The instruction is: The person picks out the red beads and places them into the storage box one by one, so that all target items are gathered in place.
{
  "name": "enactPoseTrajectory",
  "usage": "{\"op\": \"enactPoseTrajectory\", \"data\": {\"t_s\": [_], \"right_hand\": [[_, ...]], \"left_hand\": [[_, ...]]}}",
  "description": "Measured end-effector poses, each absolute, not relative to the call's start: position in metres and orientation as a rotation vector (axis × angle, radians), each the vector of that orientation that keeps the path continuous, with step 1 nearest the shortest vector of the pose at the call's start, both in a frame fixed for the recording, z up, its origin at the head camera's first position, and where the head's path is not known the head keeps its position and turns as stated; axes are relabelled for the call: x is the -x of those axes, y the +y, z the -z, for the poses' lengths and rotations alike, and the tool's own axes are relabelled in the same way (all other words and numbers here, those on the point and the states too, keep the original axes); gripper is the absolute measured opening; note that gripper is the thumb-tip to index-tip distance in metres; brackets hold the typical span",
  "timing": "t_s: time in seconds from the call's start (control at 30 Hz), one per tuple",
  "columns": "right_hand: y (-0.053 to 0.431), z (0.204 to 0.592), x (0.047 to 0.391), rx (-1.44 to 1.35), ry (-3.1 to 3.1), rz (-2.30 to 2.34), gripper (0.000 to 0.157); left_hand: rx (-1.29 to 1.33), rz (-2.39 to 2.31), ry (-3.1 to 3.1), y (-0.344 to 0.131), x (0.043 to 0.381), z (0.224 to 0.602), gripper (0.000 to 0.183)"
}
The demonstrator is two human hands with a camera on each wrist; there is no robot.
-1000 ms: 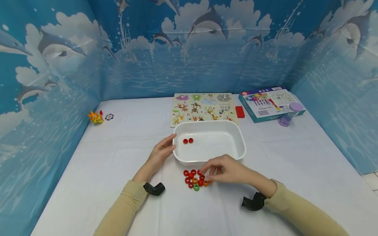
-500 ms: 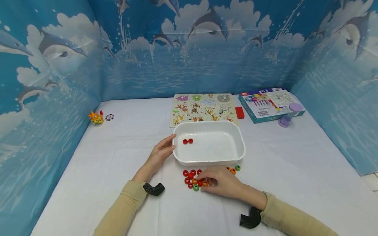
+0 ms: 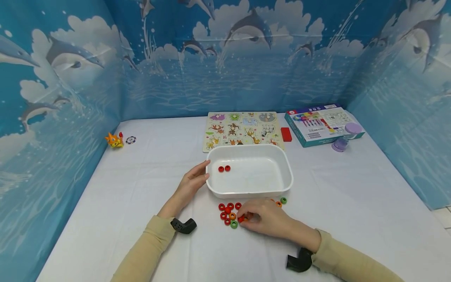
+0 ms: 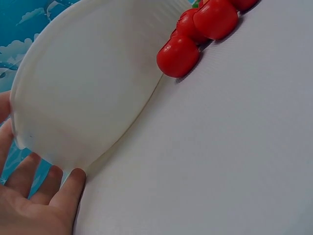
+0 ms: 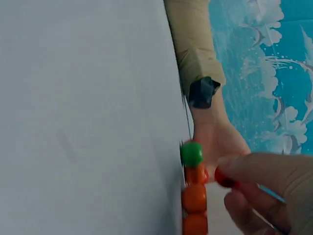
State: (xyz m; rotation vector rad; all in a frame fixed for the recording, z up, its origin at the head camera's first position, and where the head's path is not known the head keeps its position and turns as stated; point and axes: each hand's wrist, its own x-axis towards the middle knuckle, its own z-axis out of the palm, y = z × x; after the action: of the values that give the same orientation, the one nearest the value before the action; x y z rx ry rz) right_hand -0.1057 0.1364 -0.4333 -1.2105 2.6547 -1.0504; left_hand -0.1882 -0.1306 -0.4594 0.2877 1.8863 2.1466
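Observation:
My left hand (image 3: 190,186) rests against the left side of a white plastic tray (image 3: 258,170), its fingers fairly straight along the wall in the left wrist view. Two red beads (image 3: 227,168) lie inside the tray. In front of it on the table is a loose cluster of red beads (image 3: 230,206), with an orange bead (image 3: 232,216) and a green bead (image 3: 234,224). Over the cluster's right side, my right hand (image 3: 269,217) pinches a red bead (image 5: 223,178) between thumb and finger. More orange beads (image 5: 194,198) are partly hidden by this hand in the head view.
Behind the tray lies an animal puzzle board (image 3: 243,129), with a red block (image 3: 286,134) beside it. A toy box (image 3: 322,125) and purple tubs (image 3: 340,144) are at the back right. An orange figurine (image 3: 114,140) and a round chip (image 3: 130,140) sit back left.
My right hand has come down from near the tray's front edge onto the cluster's right side and now pinches a red bead. My left hand stays at the tray.

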Motion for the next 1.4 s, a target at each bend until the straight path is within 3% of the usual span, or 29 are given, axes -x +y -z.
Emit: {"op": "enactPoseTrajectory", "data": {"t_s": [0.23,0.43,0.6,0.97,1.4], "right_hand": [[0.144,0.385,0.120,1.199,2.438,1.149,0.024],[0.147,0.347,0.164,1.297,2.317,1.232,0.021],[0.142,0.332,0.207,1.222,2.242,1.275,0.023],[0.122,0.370,0.277,0.954,2.169,1.168,0.021],[0.110,0.404,0.286,0.911,2.384,0.826,0.024]], "left_hand": [[-0.296,-2.149,1.887,-0.131,0.189,0.460,0.054],[-0.286,-2.160,1.881,-0.131,0.188,0.461,0.056],[-0.284,-2.162,1.874,-0.131,0.188,0.462,0.053],[-0.300,-2.181,1.841,-0.131,0.189,0.461,0.051],[-0.297,-2.187,1.845,-0.131,0.190,0.462,0.050]]}}
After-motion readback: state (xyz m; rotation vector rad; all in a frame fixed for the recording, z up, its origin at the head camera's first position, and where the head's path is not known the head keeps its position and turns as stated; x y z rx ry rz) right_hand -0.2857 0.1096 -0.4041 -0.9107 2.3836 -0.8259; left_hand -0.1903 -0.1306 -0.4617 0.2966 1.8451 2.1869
